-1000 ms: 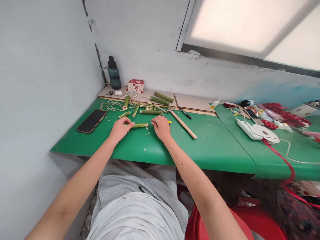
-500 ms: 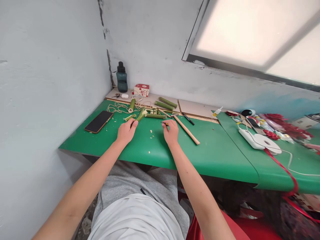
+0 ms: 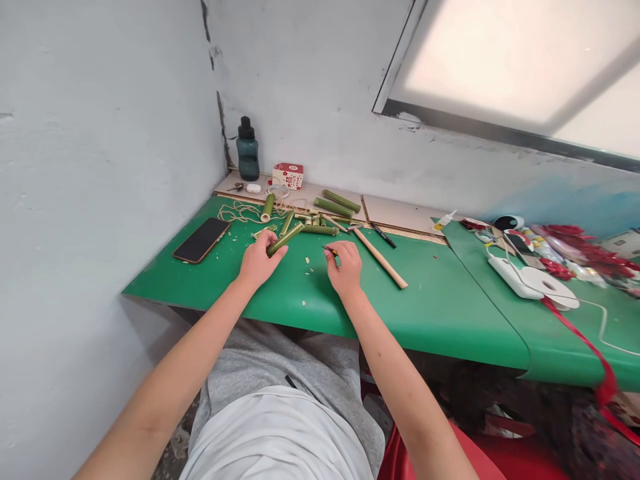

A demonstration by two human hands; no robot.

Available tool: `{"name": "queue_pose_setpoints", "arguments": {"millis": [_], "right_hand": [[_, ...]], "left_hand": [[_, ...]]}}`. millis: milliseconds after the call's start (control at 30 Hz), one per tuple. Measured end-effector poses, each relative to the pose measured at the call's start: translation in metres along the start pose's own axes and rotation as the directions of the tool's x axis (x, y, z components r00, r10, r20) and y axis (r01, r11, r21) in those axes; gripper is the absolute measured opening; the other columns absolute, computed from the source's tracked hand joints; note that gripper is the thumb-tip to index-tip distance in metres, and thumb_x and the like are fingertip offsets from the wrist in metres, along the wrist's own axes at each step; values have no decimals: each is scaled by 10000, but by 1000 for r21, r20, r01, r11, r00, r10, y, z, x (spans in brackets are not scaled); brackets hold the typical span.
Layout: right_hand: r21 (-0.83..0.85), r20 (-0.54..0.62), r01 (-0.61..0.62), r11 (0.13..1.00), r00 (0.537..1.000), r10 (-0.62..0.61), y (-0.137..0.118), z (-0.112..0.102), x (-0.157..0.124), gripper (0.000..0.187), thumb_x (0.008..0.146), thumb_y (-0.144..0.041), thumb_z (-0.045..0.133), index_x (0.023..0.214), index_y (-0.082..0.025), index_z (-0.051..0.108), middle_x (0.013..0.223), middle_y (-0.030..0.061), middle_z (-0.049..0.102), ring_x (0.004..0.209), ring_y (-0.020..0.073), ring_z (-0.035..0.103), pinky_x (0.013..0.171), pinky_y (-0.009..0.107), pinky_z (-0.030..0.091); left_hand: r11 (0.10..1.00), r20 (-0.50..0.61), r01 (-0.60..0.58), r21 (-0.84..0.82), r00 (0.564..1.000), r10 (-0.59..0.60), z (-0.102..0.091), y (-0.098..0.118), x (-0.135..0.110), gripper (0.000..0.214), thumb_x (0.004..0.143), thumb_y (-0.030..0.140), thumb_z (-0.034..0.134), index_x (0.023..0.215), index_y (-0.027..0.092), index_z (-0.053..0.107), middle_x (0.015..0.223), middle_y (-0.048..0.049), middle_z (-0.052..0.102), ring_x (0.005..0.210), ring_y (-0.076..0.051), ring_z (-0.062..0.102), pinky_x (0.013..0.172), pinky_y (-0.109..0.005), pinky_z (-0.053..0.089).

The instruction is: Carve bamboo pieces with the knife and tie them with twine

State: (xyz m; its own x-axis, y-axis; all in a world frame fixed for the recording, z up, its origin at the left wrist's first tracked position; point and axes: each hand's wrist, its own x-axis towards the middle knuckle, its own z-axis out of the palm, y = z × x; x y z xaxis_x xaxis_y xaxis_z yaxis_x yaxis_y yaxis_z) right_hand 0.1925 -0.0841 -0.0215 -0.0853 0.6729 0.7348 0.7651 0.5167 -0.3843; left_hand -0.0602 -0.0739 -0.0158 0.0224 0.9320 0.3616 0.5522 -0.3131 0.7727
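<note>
My left hand is closed round a short green bamboo piece and holds it tilted, its far end pointing up and to the right. My right hand is closed on a small knife with a yellow and dark handle, just right of the bamboo piece. Both hands rest over the green table. Pale shavings lie between them. Several more green bamboo pieces lie beyond the hands.
A black phone lies at the left. Twine, a dark bottle and a red-white box sit near the wall. A wooden-handled hammer lies right of my hand. A white tape dispenser and red ribbon are far right.
My left hand has lifted the bamboo piece off the table and tilted it from lying flat to pointing up and right. My right hand drew back slightly with the knife.
</note>
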Motion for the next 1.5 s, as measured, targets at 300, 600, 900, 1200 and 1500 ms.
{"name": "queue_pose_setpoints", "arguments": {"millis": [300,600,900,1200,1500], "right_hand": [[-42,211,91,995,974,-80,-16,8,-4,168,1054,-321,501,1060,-225,638,993,93,758,910,256,673,834,386,487],[-17,317,108,994,943,-97,-22,10,-4,101,1038,-327,578,986,-247,611,969,72,723,935,248,638,723,343,462],[81,342,132,988,927,-152,-24,11,-3,75,1022,-313,596,995,-243,590,982,85,687,957,255,608,833,370,505],[93,287,104,990,950,-127,-25,9,-3,42,1003,-246,542,993,-248,583,987,93,675,967,264,604,837,381,511],[21,147,21,1000,989,-24,-16,9,-1,84,1006,-293,576,930,-258,563,960,81,669,941,254,612,814,372,504]], "left_hand": [[999,79,-47,-20,996,49,0,-1,-1,279,988,437,526,1164,238,610,926,-56,726,785,-238,685,695,-322,470],[996,108,-86,0,990,86,-1,3,-2,244,949,344,559,1163,249,629,1092,-68,732,1027,-274,699,900,-378,520],[992,184,-125,33,976,117,0,6,-4,259,954,374,569,1170,259,655,1064,-57,751,1013,-274,707,857,-360,513],[990,201,-138,19,971,131,-1,5,-5,285,968,401,538,1180,249,654,1053,-58,744,985,-261,700,849,-351,505],[992,189,-126,8,974,122,0,2,-5,276,969,420,531,1144,243,650,977,-48,726,894,-248,693,818,-350,507]]}}
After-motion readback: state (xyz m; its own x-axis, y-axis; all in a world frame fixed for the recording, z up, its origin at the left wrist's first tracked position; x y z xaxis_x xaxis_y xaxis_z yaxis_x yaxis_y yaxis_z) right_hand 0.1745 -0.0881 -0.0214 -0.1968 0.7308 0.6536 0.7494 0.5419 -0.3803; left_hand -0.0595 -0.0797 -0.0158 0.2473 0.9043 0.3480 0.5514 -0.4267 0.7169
